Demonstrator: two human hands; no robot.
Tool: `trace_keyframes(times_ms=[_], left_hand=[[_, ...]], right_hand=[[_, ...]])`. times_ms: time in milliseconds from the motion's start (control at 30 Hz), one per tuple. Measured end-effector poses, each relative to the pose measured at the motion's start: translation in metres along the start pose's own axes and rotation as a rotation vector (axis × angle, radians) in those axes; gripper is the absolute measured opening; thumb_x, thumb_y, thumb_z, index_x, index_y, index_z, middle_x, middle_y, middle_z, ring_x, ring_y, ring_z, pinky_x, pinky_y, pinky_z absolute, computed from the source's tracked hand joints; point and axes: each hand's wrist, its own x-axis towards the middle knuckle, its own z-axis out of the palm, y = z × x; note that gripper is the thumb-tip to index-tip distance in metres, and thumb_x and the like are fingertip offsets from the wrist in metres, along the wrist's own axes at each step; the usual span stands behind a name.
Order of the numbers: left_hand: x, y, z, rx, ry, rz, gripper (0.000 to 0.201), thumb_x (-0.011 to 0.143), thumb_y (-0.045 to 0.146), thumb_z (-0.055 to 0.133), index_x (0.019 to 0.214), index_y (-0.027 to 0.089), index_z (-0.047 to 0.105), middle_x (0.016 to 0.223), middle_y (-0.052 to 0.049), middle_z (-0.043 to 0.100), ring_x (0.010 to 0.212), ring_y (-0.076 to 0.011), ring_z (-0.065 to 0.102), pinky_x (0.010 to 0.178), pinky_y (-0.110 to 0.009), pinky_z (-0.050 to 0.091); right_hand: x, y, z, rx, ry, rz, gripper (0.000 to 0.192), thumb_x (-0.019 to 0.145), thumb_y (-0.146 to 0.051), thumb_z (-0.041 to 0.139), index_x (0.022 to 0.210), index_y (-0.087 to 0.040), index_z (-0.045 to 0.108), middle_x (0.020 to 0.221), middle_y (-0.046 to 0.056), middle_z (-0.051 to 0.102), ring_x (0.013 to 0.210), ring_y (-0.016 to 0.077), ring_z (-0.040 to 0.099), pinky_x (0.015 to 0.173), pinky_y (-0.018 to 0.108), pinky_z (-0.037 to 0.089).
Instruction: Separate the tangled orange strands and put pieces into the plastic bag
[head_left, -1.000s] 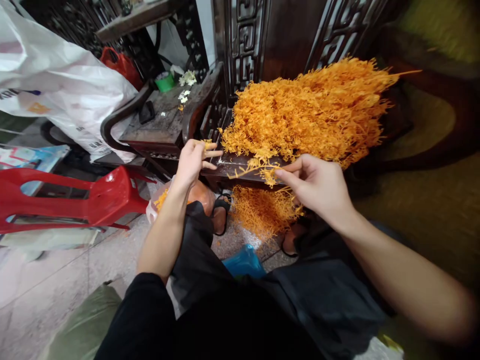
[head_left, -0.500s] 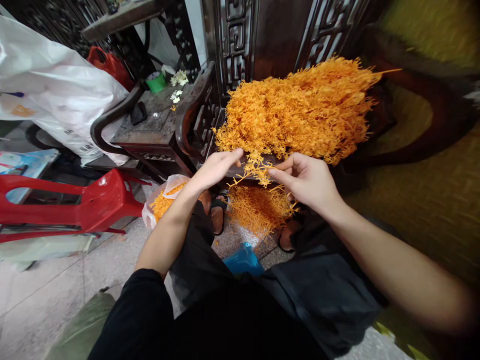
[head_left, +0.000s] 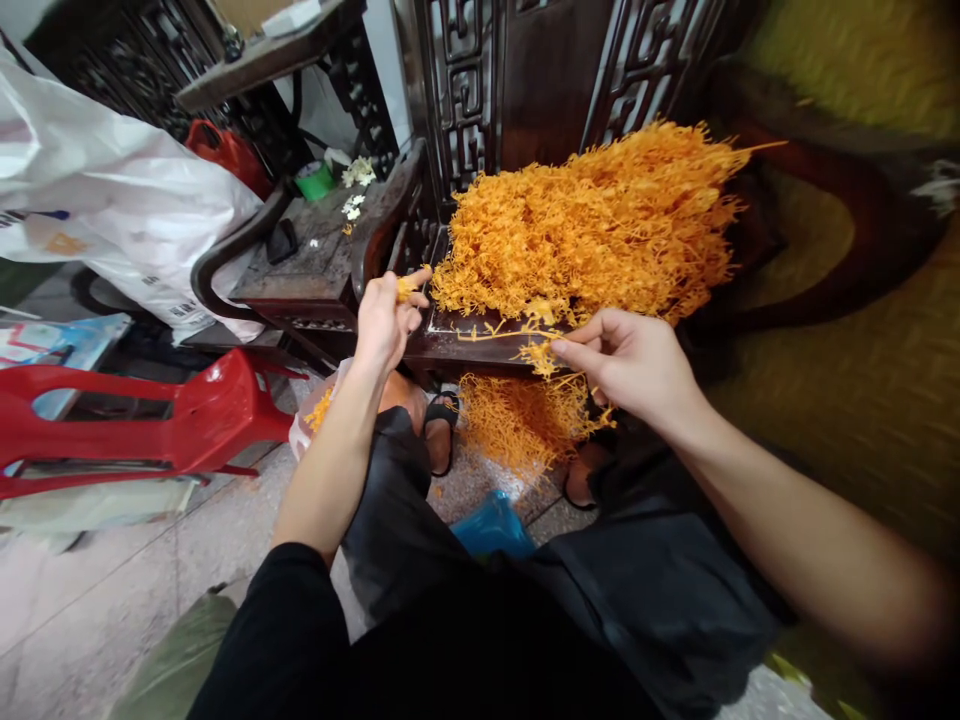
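Observation:
A big heap of orange flower sprigs (head_left: 600,225) lies on the seat of a dark carved wooden chair (head_left: 465,345) in front of me. My right hand (head_left: 634,360) pinches one orange sprig (head_left: 536,350) at the seat's front edge. My left hand (head_left: 386,320) is raised to the left of the heap with a small orange blossom (head_left: 405,290) held between its fingertips. Below the left hand a clear plastic bag (head_left: 319,405) holds picked orange blossoms. A second pile of orange sprigs (head_left: 525,420) lies on the floor between my feet.
A red plastic stool (head_left: 150,410) lies on its side at the left. A large white plastic bag (head_left: 112,200) sits behind it. A low dark side table (head_left: 315,250) carries a green cup and white flowers. A blue object (head_left: 491,525) rests by my knees.
My left hand went to the sprig in my right hand, then drew back up and left with a small blossom in its fingers. The right hand kept its hold on the sprig.

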Motion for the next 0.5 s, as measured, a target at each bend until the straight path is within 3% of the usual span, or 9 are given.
trace_keyframes(times_ms=[133, 233, 333, 433, 500], left_hand=[[-0.019, 0.006, 0.017, -0.076, -0.175, -0.051, 0.029, 0.099, 0.045, 0.065, 0.095, 0.025, 0.044, 0.09, -0.001, 0.068, 0.057, -0.0072, 0.047, 0.049, -0.022, 0.031], [-0.027, 0.011, 0.024, -0.062, -0.313, -0.203, 0.008, 0.098, 0.03, 0.058, 0.102, 0.023, 0.056, 0.071, 0.004, 0.053, 0.049, -0.0066, 0.035, 0.046, -0.021, 0.025], [-0.037, 0.008, 0.034, 0.111, -0.444, -0.262, 0.034, 0.104, 0.042, 0.045, 0.095, 0.018, 0.067, 0.066, 0.002, 0.049, 0.047, -0.0072, 0.03, 0.045, -0.024, 0.021], [-0.048, -0.001, 0.046, 0.384, -0.52, -0.03, 0.049, 0.1, 0.061, 0.055, 0.087, 0.017, 0.071, 0.073, -0.002, 0.062, 0.059, -0.01, 0.048, 0.055, -0.026, 0.037], [-0.045, -0.005, 0.047, 0.544, -0.479, 0.188, 0.05, 0.093, 0.066, 0.068, 0.08, 0.018, 0.068, 0.073, -0.001, 0.064, 0.066, -0.0118, 0.053, 0.064, -0.027, 0.042]], right_hand=[[0.0, 0.002, 0.004, -0.063, -0.018, -0.044, 0.028, 0.086, -0.045, 0.078, 0.074, -0.022, 0.066, 0.048, -0.003, 0.056, 0.038, 0.0139, 0.053, 0.045, 0.029, 0.038], [0.0, 0.004, 0.007, -0.093, -0.016, -0.101, 0.027, 0.086, -0.042, 0.078, 0.073, -0.022, 0.066, 0.051, -0.003, 0.057, 0.042, 0.0132, 0.053, 0.049, 0.029, 0.038], [0.001, 0.004, 0.01, -0.094, -0.003, -0.156, 0.025, 0.086, -0.037, 0.077, 0.072, -0.021, 0.065, 0.052, -0.002, 0.057, 0.045, 0.0122, 0.051, 0.051, 0.029, 0.036], [0.001, 0.001, 0.014, -0.105, -0.018, -0.179, 0.024, 0.086, -0.034, 0.078, 0.071, -0.02, 0.065, 0.052, -0.002, 0.058, 0.046, 0.0112, 0.049, 0.051, 0.028, 0.034], [0.0, 0.0, 0.015, -0.124, -0.033, -0.183, 0.025, 0.086, -0.031, 0.079, 0.07, -0.019, 0.064, 0.052, -0.003, 0.057, 0.045, 0.0107, 0.048, 0.05, 0.027, 0.033]])
